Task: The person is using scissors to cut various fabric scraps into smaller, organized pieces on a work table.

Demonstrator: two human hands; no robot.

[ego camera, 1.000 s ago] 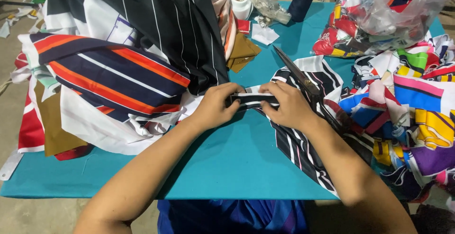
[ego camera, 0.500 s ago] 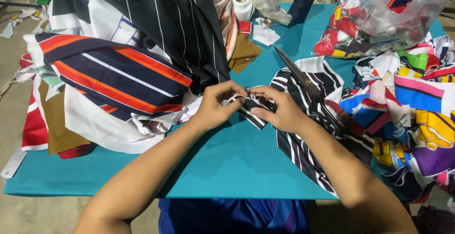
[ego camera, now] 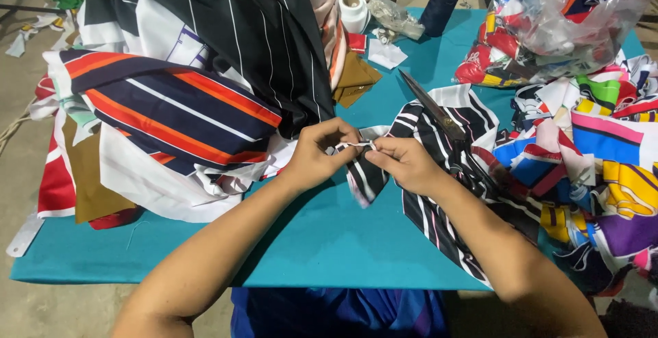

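Note:
Both my hands pinch a black and white striped fabric piece [ego camera: 367, 173] just above the teal table [ego camera: 308, 242]. My left hand [ego camera: 319, 153] grips its left edge with thumb and fingers. My right hand [ego camera: 404, 163] holds the same edge a short way to the right, and a thin white strip is stretched between them. The rest of the striped cloth trails under my right forearm toward the table's front edge. A pair of long scissors [ego camera: 432, 108] lies on the striped cloth just beyond my right hand.
A heap of striped navy, orange and black cloth [ego camera: 185, 91] fills the left. Colourful scraps [ego camera: 589, 153] and a plastic bag of scraps [ego camera: 555, 23] crowd the right. A dark thread cone [ego camera: 442, 2] and a white tape roll [ego camera: 354, 10] stand at the back.
My hands have lifted and folded the striped piece, drawing its edge taut between the fingertips. It lay flatter on the table before.

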